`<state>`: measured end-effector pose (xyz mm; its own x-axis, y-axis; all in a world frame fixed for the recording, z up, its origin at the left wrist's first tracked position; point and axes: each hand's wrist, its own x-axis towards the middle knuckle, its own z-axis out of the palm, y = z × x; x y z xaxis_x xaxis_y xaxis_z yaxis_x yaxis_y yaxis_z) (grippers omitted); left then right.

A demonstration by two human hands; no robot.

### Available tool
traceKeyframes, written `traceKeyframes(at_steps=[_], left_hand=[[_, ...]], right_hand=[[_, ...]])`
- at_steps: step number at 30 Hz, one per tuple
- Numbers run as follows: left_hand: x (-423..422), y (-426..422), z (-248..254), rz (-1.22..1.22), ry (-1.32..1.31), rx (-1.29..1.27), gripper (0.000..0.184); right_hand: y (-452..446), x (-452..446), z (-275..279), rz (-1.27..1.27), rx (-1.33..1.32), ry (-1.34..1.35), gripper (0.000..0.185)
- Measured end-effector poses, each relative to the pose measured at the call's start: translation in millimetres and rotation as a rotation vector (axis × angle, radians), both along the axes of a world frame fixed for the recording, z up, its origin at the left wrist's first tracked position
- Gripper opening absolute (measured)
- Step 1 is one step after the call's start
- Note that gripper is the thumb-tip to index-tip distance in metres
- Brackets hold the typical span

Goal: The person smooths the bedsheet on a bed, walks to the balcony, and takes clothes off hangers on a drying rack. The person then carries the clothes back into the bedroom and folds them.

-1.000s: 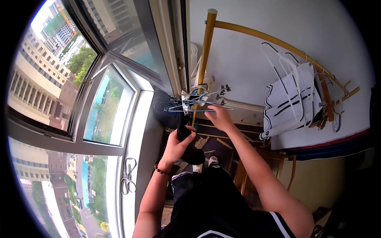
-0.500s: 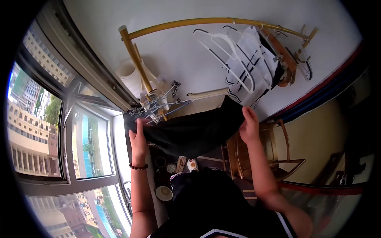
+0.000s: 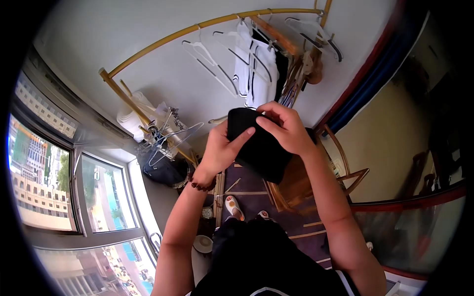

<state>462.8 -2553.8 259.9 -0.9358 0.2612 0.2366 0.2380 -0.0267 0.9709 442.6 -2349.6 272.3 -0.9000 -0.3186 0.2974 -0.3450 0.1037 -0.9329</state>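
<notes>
A black cloth (image 3: 259,155), folded into a compact bundle, is held up in front of my body. Its exact garment kind cannot be made out. My left hand (image 3: 221,149), with a beaded bracelet on the wrist, grips its left edge, thumb lying on the near face. At the top right edge, my right hand (image 3: 287,129) pinches the fabric between thumb and fingers. Behind the bundle hangs a white garment with dark stripes (image 3: 256,69), on a wooden rack (image 3: 192,32) along with white hangers (image 3: 210,63).
A wooden chair (image 3: 296,182) stands behind and to the right of the cloth. Wire hangers (image 3: 165,143) cluster at the rack's left post, above a dark bag (image 3: 165,167). Windows (image 3: 106,192) line the left side. A small bowl (image 3: 202,243) sits low beside the wall.
The black cloth was stretched wide between my hands and is now folded small. Both hands have come together at the middle, and the view has shifted to the right.
</notes>
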Motion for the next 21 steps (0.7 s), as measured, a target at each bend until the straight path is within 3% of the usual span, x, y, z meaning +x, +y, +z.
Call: traceKeyframes(at_steps=[1, 2, 4, 8, 10, 11, 13, 14, 16, 18, 21], left_hand=[[2.8, 6.8, 8.6, -0.006, 0.025, 0.037, 0.021], [5.8, 11.8, 16.0, 0.032, 0.019, 0.069, 0.021], [7.8, 13.9, 41.0, 0.115, 0.134, 0.03, 0.023], [10.4, -2.9, 68.5, 0.346, 0.228, 0.11, 0.02], [1.0, -42.4, 51.7, 0.444, 0.277, 0.079, 0.021], [6.8, -50.0, 54.9, 0.486, 0.268, 0.101, 0.023], [16.4, -72.3, 49.4, 0.556, 0.244, 0.123, 0.027], [16.7, -89.0, 38.7, 0.61, 0.244, 0.071, 0.028], [12.0, -127.8, 13.6, 0.74, 0.271, -0.093, 0.031], [10.7, -147.4, -3.2, 0.839, 0.263, -0.115, 0.035], [15.6, -164.5, -26.3, 0.872, 0.193, -0.105, 0.036]], right_hand=[[25.3, 3.1, -4.1, 0.128, 0.075, -0.107, 0.026], [46.8, 7.4, -13.8, 0.199, 0.281, 0.2, 0.035], [69.7, 17.2, -64.9, 0.397, 0.378, -0.206, 0.052], [115.6, 26.4, -152.8, 0.362, 0.512, -0.351, 0.053], [136.2, 34.4, -173.3, 0.215, 0.478, -0.049, 0.05], [137.5, 39.2, -166.5, 0.209, 0.475, -0.044, 0.05], [141.5, 51.4, -134.7, 0.21, 0.122, -0.253, 0.04], [145.4, 52.9, -122.4, 0.202, 0.121, -0.252, 0.04], [155.8, 45.4, -89.4, 0.303, 0.331, -0.33, 0.034], [150.4, 49.1, -50.0, 0.299, 0.264, -0.236, 0.035], [152.7, 38.5, -14.2, 0.197, 0.542, 0.012, 0.037]])
